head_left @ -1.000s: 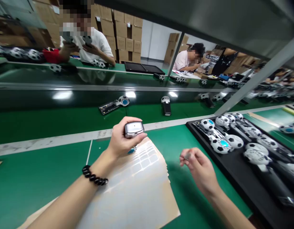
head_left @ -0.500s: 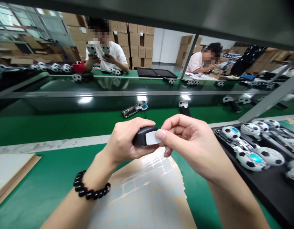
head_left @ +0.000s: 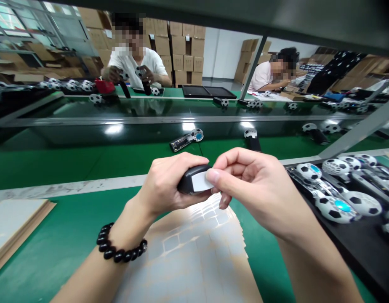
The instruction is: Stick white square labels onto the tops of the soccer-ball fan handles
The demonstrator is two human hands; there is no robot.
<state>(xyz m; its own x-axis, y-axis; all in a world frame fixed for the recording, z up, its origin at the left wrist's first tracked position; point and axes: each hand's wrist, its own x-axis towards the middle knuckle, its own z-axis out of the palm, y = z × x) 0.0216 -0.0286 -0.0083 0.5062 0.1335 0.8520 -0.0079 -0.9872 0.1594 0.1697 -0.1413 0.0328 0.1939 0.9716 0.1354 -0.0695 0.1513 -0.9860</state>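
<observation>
A black rounded piece [head_left: 185,181] is gripped in my left hand [head_left: 164,181], above the middle of the green table. A white label [head_left: 199,182] lies over its end face. My right hand [head_left: 251,181] pinches the right edge of that label, thumb on top, its fingers curled behind. Below both hands rests a stack of label sheets [head_left: 194,252], bluish with pale gaps where the backing shows. A black bead bracelet [head_left: 120,249] circles my left wrist.
A black tray [head_left: 342,248] with several football-patterned pieces is at right. Another sheet stack [head_left: 16,227] lies at left. Beyond are a green conveyor [head_left: 134,162] with football-headed parts [head_left: 194,136], a slanted metal post [head_left: 355,122], and people working across the line.
The view has shifted slightly. Parts on the conveyor appear further right. Across the line, a person has lowered the two football-headed items. My hands keep the same hold.
</observation>
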